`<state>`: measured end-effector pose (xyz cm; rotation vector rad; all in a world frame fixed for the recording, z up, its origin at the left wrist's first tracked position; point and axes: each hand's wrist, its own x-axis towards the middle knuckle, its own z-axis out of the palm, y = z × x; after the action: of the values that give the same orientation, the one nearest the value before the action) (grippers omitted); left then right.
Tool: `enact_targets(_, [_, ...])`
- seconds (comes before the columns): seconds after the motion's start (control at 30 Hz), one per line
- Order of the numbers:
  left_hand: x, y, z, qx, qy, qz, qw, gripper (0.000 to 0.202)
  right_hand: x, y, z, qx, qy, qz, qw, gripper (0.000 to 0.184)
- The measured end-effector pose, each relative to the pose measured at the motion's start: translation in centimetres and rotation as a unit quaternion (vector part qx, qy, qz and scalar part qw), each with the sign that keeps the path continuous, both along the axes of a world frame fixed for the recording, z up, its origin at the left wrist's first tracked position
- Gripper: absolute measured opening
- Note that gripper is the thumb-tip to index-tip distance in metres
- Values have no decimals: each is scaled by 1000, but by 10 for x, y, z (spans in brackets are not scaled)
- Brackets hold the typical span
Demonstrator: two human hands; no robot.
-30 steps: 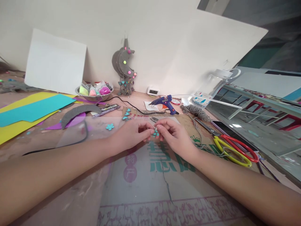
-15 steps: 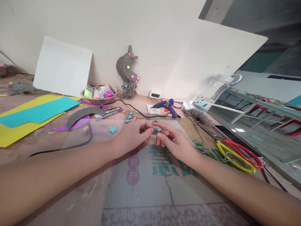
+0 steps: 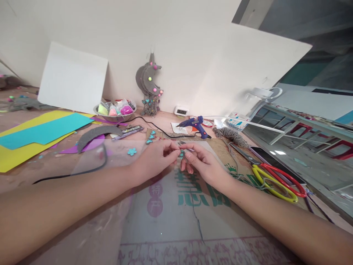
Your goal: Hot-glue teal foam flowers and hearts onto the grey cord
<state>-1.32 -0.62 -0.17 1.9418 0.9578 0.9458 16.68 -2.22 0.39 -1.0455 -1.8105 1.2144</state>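
Over the middle of the sheet, my left hand (image 3: 164, 156) and my right hand (image 3: 202, 160) meet at the fingertips. Between them is a small teal piece (image 3: 182, 154), pinched by thumb and forefinger on both sides; fingers cover much of it, so its full shape cannot be made out. Left of my left hand lies a teal flower (image 3: 132, 151) with rounded petals. Several teal heart-shaped pieces (image 3: 150, 137) rest just beyond that hand. A thin dark strand (image 3: 197, 217) runs down the translucent sheet (image 3: 165, 228) below my hands.
Behind my hands lies a blue glue gun (image 3: 197, 124), its black cord running left. Scissors (image 3: 278, 180), a phone (image 3: 275, 162) and grey yarn (image 3: 230, 136) are at the right. A bowl of clay packets (image 3: 116, 112) and a moon decoration (image 3: 149, 81) stand behind; coloured sheets (image 3: 49, 132) lie left.
My right fingers have shifted slightly around the teal piece, and more of it shows between the fingertips. My left hand stays nearly still. The whole view has moved very slightly.
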Motion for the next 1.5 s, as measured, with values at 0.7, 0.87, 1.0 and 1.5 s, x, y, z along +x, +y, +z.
enact_targets(0.7, [0, -2, 1, 6, 5, 10, 1000, 17, -1, 3, -2, -20, 6, -23, 1000, 26])
enact_targets(0.87, [0, -4, 5, -1, 4, 7, 1000, 17, -1, 1, 1, -8, 11, -17, 1000, 29])
enact_targets(1.0, [1, -5, 7, -3, -4, -1, 1000, 16, 1, 1, 0, -5, 21, -6, 1000, 28])
enact_targets(1.5, [0, -7, 7, 2, 2, 9, 1000, 16, -1, 0, 0, 5, 14, -22, 1000, 24])
